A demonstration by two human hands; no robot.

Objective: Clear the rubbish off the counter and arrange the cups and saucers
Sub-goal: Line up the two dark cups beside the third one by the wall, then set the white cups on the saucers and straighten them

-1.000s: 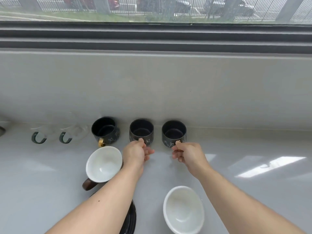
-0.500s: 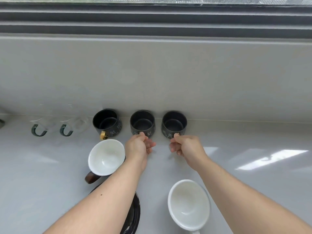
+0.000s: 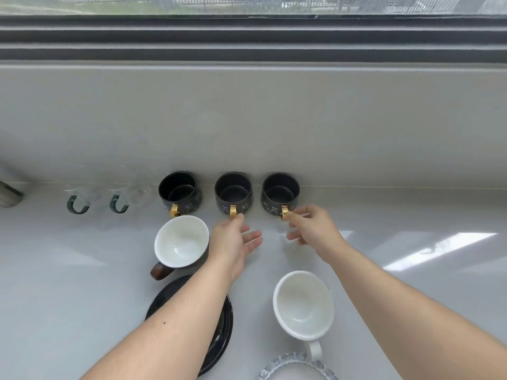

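Three black cups with gold handles stand in a row against the backsplash: the left cup (image 3: 179,192), the middle cup (image 3: 233,192) and the right cup (image 3: 280,192). All three handles point towards me. My left hand (image 3: 233,242) is open with fingers spread, its thumb tip at the middle cup's gold handle (image 3: 233,211). My right hand (image 3: 315,229) is open too, a fingertip touching the right cup's gold handle (image 3: 284,212). Neither hand holds anything.
Two clear glass cups (image 3: 82,198) (image 3: 129,196) with green handles stand left of the row. A dark brown-handled cup (image 3: 179,242), a white cup (image 3: 304,303), stacked black saucers (image 3: 222,330) and a grey patterned saucer (image 3: 296,366) lie nearer me. A grey object (image 3: 8,194) sits far left.
Both hands pinched the handles of the middle and right black cups before. Now the fingers have opened and drawn back, showing the gold handles turned towards me.
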